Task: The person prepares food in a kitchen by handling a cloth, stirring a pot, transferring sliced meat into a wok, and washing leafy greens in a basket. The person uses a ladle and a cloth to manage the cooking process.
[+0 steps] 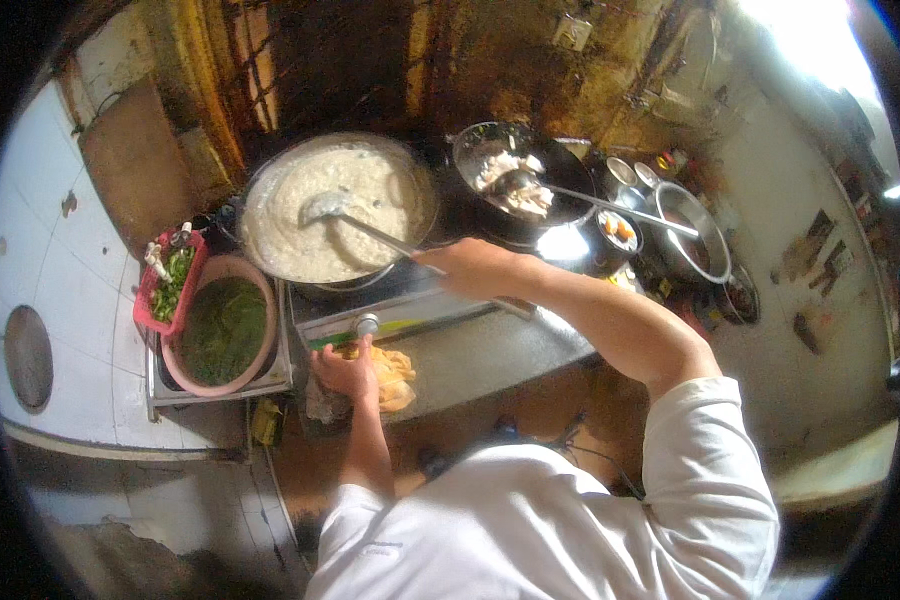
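My right hand (469, 266) grips the handle of a metal wok spatula (379, 236). The spatula's blade sits in a thick, pale, porridge-like mixture (360, 169), which fills a large wok (249, 225) on the stove. Below the wok, my left hand (349, 373) rests at the stove's front ledge, thumb apart from the fingers. Its thumb tip is at a round metal knob (367, 324); whether it presses on it I cannot tell. A crumpled yellow cloth (394, 381) lies right beside this hand.
On the left stand a pink basin (270, 330) of green liquid and a red basket (148, 300) of chopped greens. A second wok (570, 169) holds pale food and a long-handled ladle (607, 202). Bowls and a metal pot (724, 259) crowd the right.
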`<state>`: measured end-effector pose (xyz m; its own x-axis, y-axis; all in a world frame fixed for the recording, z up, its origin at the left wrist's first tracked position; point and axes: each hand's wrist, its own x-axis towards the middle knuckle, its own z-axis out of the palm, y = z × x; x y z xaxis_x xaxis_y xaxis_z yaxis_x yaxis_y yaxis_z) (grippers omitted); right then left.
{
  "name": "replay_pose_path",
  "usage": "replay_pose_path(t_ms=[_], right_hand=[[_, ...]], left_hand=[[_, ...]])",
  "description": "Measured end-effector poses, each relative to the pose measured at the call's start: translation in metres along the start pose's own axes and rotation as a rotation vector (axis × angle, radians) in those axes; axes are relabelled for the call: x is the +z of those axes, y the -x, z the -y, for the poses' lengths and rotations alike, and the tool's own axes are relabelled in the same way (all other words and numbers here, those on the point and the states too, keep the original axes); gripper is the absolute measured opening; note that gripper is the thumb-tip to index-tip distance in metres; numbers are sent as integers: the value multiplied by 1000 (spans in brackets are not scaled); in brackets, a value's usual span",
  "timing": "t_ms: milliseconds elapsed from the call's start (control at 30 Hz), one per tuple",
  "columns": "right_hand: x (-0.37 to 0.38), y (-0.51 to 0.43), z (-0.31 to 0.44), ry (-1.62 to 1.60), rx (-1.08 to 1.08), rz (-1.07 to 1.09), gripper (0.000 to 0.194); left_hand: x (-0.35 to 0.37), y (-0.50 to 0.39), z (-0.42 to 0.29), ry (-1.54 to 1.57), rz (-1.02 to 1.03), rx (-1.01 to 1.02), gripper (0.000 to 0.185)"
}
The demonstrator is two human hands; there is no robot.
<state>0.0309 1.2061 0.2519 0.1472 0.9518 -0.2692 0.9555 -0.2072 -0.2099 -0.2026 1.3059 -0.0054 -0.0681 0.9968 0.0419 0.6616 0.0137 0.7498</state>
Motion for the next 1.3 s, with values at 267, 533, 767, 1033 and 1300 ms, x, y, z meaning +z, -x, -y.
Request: replay_pose_path(t_ms=[267,533,767,1033,1300], right_hand=[[101,172,-129,-762,421,-334,14],[316,336,-170,-1095,1084,-327,16],[316,353,-199,-945,1154,-297,30],[263,297,-347,-620,910,-721,28],[160,248,-486,-649,568,-899,30]], left_hand=[[-44,31,32,-183,75,419,100],[-64,64,74,-534,249,395,91],[-38,55,86,-611,130,441,89],[-60,57,63,-715,298,330,76],[-37,261,176,-263,376,-377,39]])
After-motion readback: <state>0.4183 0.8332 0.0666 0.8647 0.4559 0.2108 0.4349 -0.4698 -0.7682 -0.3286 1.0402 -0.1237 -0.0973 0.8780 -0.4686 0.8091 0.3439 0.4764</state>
